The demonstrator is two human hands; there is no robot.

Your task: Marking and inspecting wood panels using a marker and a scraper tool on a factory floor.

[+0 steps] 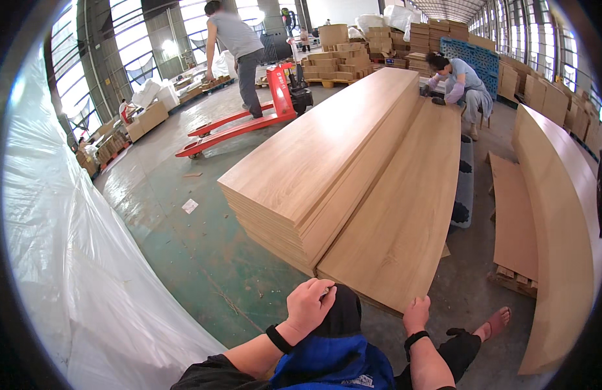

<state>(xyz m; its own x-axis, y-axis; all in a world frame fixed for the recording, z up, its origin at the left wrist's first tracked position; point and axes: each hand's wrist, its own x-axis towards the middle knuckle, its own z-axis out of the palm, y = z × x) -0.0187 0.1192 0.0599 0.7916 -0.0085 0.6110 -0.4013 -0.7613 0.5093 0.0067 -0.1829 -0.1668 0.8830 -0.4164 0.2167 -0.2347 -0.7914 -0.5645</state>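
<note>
Resting now: your left hand (308, 304) lies loosely curled on your raised knee (343, 311) at the bottom centre of the frame, its fingers (321, 289) bent over the dark fabric and gripping nothing
Right hand: your right hand (416, 314) sits lower centre-right, its fingers (421, 302) laid flat against the near end of the low board stack (398, 214), not closed around it
Wrists: a black band (278, 338) on your left wrist, a black watch (414, 338) on your right
Low board stack: light wood-grain panels running from your right hand up toward the upper right of the frame, lying low over the floor
Tall board stack: a higher pile of the same panels (320, 153) just to the left of it, touching along its long side, its layered end facing you at centre
Right edge: a curved run of more panels (561, 227), with a flat board on a pallet (512, 221) between it and the low stack
Left side: clear plastic sheeting (73, 260) fills the left of the frame
Floor: green-painted concrete (177, 221), with a scrap of paper (190, 206) on it
Upper frame: a standing person (239, 45) by a red pallet jack (249, 117) at upper left centre; a crouching person in purple gloves (460, 84) at the far end of the stacks, upper right
Your foot: a sandalled foot (496, 320) at lower right
</note>
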